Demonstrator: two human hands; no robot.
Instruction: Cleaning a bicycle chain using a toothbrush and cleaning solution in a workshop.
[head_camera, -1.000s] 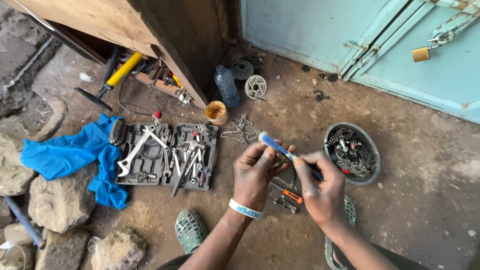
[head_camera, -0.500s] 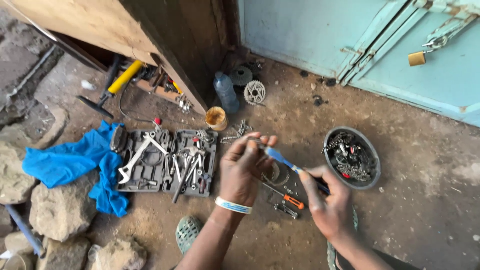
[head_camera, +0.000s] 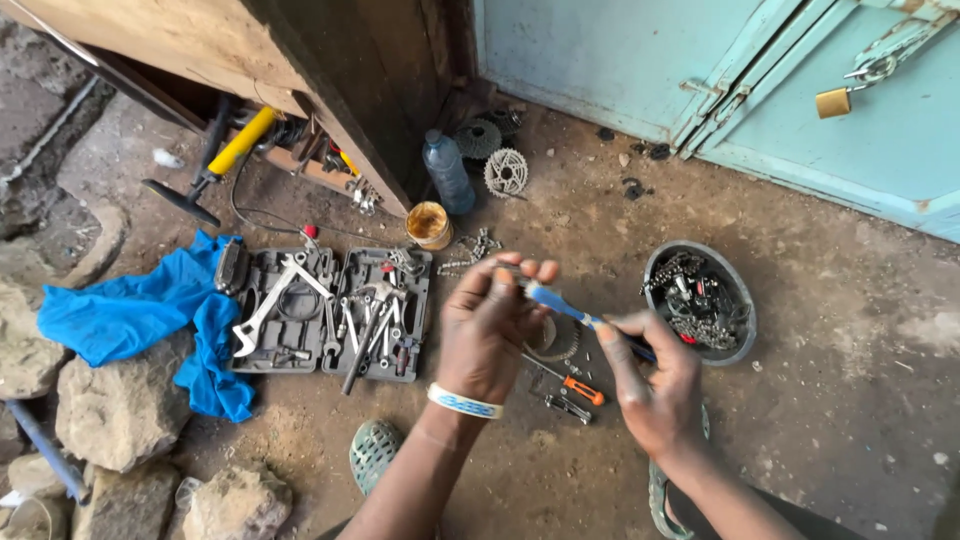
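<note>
Blue-handled tool (head_camera: 557, 303) gripped by both: left hand (head_camera: 487, 330) hides tip | right hand (head_camera: 650, 385) covers handle end

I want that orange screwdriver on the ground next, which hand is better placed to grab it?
Probably the right hand: the orange screwdriver lies on the ground just beside it, nearer than the left hand. Both hands hold the blue tool, so one must let go first.

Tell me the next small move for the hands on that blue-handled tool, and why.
Probably steady the tip before turning: the left hand pinches the upper end of the blue-handled tool while the right hand grips its lower end, both held in the air above the dirt floor. What sits at the tip is hidden by the fingers.
</note>
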